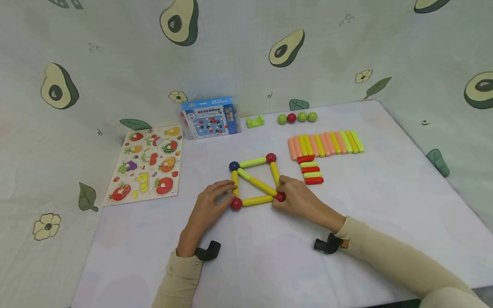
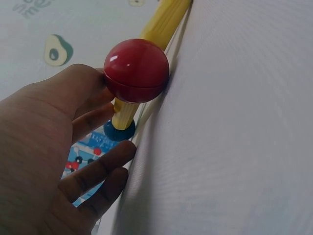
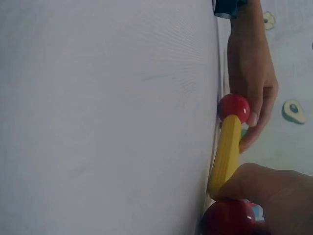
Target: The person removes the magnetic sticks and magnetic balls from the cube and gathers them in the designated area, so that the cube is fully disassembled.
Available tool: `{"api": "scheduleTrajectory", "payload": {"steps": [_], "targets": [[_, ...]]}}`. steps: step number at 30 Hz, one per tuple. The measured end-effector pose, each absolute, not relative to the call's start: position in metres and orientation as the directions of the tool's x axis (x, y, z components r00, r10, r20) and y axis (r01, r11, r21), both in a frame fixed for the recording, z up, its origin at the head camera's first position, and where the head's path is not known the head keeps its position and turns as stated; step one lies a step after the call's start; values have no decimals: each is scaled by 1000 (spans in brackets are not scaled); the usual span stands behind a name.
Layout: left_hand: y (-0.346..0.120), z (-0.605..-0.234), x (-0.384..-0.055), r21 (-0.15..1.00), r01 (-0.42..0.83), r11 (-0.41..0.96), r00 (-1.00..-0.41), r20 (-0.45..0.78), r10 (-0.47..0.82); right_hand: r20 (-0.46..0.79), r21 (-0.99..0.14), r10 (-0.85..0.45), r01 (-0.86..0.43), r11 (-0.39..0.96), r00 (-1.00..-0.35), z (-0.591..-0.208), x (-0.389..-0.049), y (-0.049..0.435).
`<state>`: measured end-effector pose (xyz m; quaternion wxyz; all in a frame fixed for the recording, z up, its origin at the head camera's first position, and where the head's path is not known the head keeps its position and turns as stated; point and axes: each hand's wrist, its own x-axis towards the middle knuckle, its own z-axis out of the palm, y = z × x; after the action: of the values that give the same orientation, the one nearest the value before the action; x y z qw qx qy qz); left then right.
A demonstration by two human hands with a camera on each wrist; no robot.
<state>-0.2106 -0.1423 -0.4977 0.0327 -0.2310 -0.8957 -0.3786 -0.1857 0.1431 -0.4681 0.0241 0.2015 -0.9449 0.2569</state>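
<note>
The right hand (image 1: pixel 296 197) hides part of a red ball (image 1: pixel 281 197) in the head view; the right wrist view's bottom edge crops that ball. Fine print on the box (image 1: pixel 200 112) is too small to read. The left wrist view's top edge cuts a yellow stick (image 2: pixel 164 23).

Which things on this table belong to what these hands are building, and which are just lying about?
Part of the build:
- ball-and-stick frame
- longer loose rods, probably
- shorter loose rods, probably
- loose balls, probably

Apparently just lying about:
- fruit-picture board
- molecule-model box
- green notched piece
</note>
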Motion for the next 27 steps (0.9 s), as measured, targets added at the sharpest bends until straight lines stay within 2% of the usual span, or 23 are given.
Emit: {"api": "scheduleTrajectory", "payload": {"steps": [18,21,27], "targets": [[-145,-498,-212,656,444,610,-892,260,370,254,-514,-375,-453,728,-891,-476,-190,149],[-145,-500,-213,669,442,598,-894,268,360,225,-517,-372,-435,737,-900,-474,-190,150],[-145,-500,-214,663,458,592,-886,284,368,85,-508,-366,-356,785,-927,-465,-182,155]]}}
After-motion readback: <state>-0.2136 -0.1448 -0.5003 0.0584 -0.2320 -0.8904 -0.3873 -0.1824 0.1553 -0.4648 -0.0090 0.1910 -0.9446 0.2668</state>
